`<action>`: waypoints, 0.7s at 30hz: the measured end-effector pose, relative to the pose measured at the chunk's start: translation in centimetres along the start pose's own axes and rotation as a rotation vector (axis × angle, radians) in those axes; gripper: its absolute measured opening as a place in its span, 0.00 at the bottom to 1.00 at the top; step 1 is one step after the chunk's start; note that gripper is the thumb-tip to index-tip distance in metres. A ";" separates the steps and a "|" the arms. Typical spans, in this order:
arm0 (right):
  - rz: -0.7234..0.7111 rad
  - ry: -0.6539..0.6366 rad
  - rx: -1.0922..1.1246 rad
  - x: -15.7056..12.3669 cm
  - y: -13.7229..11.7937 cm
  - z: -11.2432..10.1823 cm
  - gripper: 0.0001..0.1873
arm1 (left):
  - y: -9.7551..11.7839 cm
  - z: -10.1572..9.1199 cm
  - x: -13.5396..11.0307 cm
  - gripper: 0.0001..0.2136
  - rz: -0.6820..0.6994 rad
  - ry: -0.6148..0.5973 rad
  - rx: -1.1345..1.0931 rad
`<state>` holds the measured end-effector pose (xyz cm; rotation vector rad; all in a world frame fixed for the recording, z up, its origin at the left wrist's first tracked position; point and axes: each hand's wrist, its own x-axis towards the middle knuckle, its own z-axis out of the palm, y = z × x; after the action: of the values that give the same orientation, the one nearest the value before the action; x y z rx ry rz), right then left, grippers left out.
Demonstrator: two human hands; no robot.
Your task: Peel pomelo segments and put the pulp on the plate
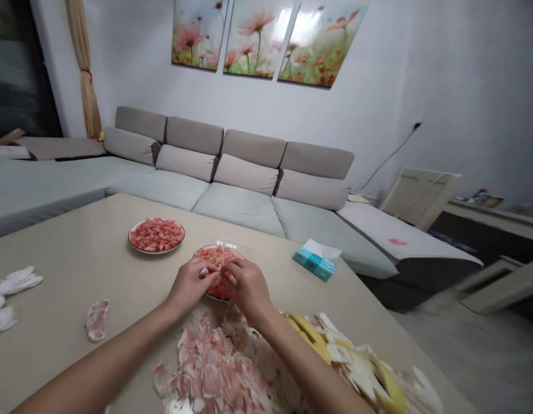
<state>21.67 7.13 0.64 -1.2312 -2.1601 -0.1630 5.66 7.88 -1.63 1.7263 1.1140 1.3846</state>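
Note:
My left hand (194, 284) and my right hand (248, 287) meet above the nearer plate of pink pomelo pulp (218, 253). The fingertips of both are pinched close together, the thumbs turned inward. Whatever sits between them is too small and too covered to make out against the pulp. Below my wrists lies a heap of pale pink pomelo membranes (221, 368). A single pomelo segment (97, 320) rests apart on the table, left of my left forearm. Farther back stands a second plate heaped with redder pomelo pulp (157, 234).
Yellow and white pomelo rind (374, 374) is piled at the table's right front, beside my right forearm. A blue tissue pack (315, 263) lies near the right edge. White crumpled pieces (11, 282) are at the far left. A grey sofa (236, 195) runs behind the table (98, 253).

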 end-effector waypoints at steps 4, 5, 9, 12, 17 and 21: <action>-0.014 0.012 -0.030 0.1 -0.1 0.0 0.09 | 0.0 -0.2 0.2 0.05 -0.023 -0.035 0.012; -0.016 0.013 -0.031 0.1 -0.2 0.0 0.09 | -0.1 -0.3 0.3 0.05 -0.039 -0.039 0.010; -0.025 0.003 -0.024 0.1 -0.2 0.0 0.09 | -0.6 -0.5 0.5 0.08 -0.137 -0.071 -0.030; -0.013 -0.011 -0.013 0.2 0.1 0.1 0.08 | -0.8 -0.9 0.5 0.11 -0.203 -0.098 -0.066; 0.064 -0.016 0.007 0.6 1.5 0.3 0.13 | -0.1 -1.3 -1.3 0.12 -0.236 -0.158 -0.065; 0.144 0.020 0.061 0.1 2.3 -0.4 0.15 | 0.9 -0.8 -4.5 0.08 -0.191 -0.299 -0.016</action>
<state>23.69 8.33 0.53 -1.3386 -2.0357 -0.0473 4.75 3.39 -2.57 1.6991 1.0633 0.9802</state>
